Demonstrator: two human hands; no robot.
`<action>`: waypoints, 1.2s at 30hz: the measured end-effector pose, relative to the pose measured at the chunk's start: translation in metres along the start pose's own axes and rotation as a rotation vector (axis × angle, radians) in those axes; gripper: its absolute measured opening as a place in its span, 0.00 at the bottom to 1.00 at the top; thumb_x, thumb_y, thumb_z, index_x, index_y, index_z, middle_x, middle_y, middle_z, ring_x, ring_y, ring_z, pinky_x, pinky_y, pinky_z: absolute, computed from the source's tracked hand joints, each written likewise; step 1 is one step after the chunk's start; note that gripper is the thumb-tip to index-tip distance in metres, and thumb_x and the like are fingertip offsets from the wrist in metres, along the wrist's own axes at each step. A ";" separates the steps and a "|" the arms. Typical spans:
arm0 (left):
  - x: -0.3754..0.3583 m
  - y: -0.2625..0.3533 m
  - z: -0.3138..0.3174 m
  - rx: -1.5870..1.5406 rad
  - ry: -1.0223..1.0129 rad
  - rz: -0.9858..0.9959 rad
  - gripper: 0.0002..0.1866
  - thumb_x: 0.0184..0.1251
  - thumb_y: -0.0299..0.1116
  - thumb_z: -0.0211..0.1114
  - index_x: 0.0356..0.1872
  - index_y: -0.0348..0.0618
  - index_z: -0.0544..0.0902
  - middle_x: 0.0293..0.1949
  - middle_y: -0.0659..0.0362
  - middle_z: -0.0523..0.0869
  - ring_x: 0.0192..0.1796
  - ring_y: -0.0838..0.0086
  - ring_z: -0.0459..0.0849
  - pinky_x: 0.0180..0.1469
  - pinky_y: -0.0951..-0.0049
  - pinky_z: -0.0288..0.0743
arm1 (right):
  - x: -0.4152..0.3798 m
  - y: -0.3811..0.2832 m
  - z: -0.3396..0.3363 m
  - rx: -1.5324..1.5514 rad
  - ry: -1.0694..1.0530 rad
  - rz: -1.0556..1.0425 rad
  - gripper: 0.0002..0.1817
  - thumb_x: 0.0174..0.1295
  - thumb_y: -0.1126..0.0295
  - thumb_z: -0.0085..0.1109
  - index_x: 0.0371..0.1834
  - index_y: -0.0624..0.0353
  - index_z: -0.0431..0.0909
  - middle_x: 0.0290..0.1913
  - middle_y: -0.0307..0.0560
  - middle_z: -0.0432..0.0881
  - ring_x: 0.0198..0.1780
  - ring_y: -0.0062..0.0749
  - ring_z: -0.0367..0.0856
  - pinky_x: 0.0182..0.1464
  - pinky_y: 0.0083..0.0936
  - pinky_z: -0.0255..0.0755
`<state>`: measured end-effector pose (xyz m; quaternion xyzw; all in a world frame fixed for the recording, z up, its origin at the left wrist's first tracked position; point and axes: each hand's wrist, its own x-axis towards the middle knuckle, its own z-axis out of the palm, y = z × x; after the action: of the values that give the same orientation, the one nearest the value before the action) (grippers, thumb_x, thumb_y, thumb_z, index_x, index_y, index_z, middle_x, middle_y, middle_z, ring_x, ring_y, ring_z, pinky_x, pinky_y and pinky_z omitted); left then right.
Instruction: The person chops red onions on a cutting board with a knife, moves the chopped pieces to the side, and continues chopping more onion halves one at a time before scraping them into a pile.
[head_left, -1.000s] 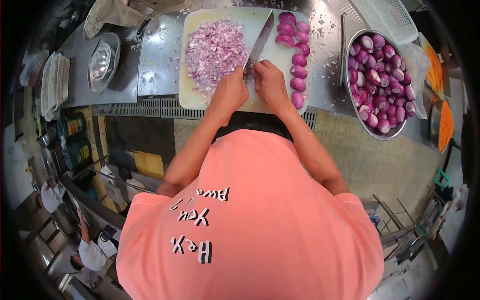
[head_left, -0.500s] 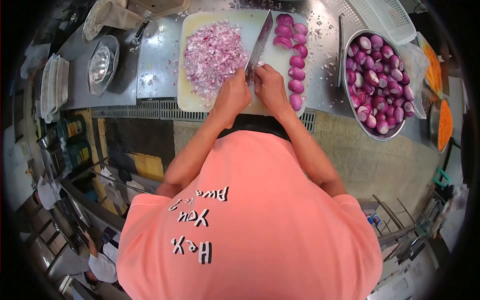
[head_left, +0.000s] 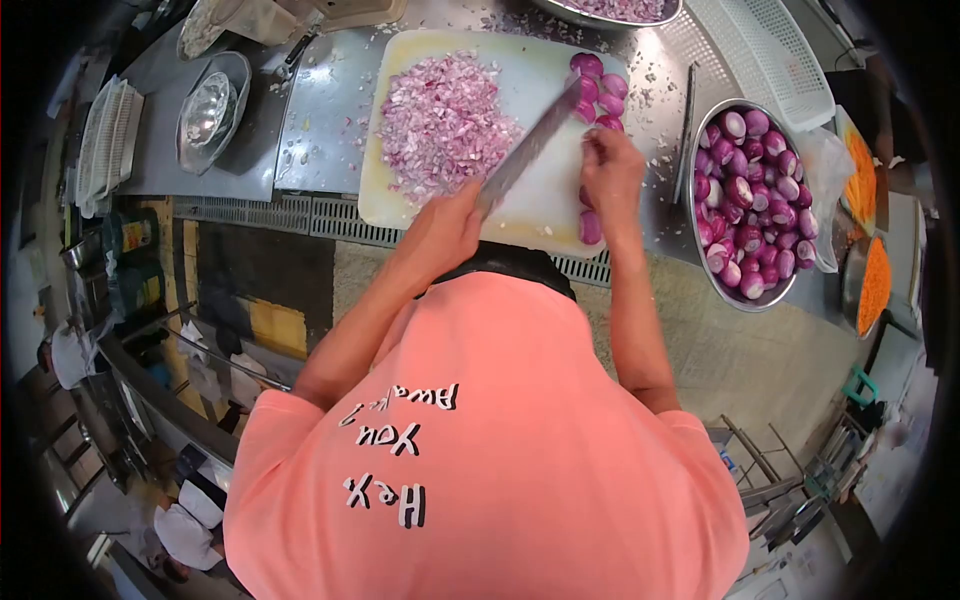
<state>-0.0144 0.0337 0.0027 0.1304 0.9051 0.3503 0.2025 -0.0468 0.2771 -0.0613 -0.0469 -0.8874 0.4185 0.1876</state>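
My left hand (head_left: 440, 232) is closed around the handle of a large kitchen knife (head_left: 530, 148), its blade slanting up and right over the white cutting board (head_left: 540, 60). To the left of the blade lies a heap of chopped red onion (head_left: 440, 120). Beside the board's right edge, my right hand (head_left: 613, 175) has its fingers curled together above the line of peeled red onion pieces (head_left: 590, 228). Whatever those fingers hold is hidden. More onion pieces (head_left: 613, 86) lie just beyond them, near the knife tip.
A steel bowl (head_left: 697, 235) of peeled red onions stands at right. Another bowl (head_left: 672, 14) of chopped onion sits at the top. White plastic baskets (head_left: 790, 75), orange shredded food (head_left: 873, 285) and a dark-handled knife (head_left: 293, 52) are around the steel counter. A person (head_left: 185, 535) is at lower left.
My hands have parted. The right moved from beside the blade to the onion pieces on the right; the left moved slightly left and down, and the knife tilted rightward. The view shifted.
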 end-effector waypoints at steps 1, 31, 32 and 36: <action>-0.013 -0.008 0.000 -0.024 -0.052 0.022 0.12 0.62 0.24 0.56 0.46 0.32 0.73 0.28 0.34 0.81 0.36 0.37 0.82 0.38 0.46 0.73 | 0.008 0.003 -0.010 -0.054 0.040 0.037 0.07 0.53 0.81 0.58 0.35 0.65 0.82 0.35 0.57 0.82 0.36 0.54 0.82 0.41 0.41 0.75; -0.013 -0.034 0.002 -0.134 0.066 -0.044 0.24 0.74 0.40 0.55 0.64 0.36 0.72 0.19 0.43 0.77 0.23 0.51 0.79 0.32 0.57 0.72 | -0.009 -0.041 0.054 -0.115 -0.288 -0.197 0.08 0.54 0.77 0.59 0.37 0.61 0.83 0.38 0.54 0.81 0.41 0.52 0.80 0.43 0.42 0.76; -0.012 -0.035 0.004 -0.084 0.036 -0.055 0.23 0.75 0.40 0.55 0.64 0.36 0.72 0.19 0.42 0.78 0.24 0.48 0.79 0.32 0.55 0.71 | -0.010 -0.044 0.058 -0.190 -0.267 -0.219 0.07 0.55 0.76 0.59 0.37 0.60 0.82 0.38 0.52 0.80 0.41 0.51 0.78 0.43 0.42 0.76; -0.026 -0.010 -0.011 -0.062 0.031 -0.033 0.19 0.74 0.36 0.53 0.58 0.33 0.75 0.22 0.35 0.80 0.31 0.36 0.81 0.34 0.44 0.72 | -0.010 -0.048 0.061 -0.294 -0.255 -0.205 0.07 0.55 0.76 0.58 0.36 0.60 0.82 0.39 0.51 0.79 0.41 0.49 0.78 0.42 0.42 0.76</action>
<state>0.0026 0.0104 0.0107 0.1036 0.8990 0.3767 0.1980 -0.0567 0.1994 -0.0628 0.0701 -0.9555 0.2659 0.1067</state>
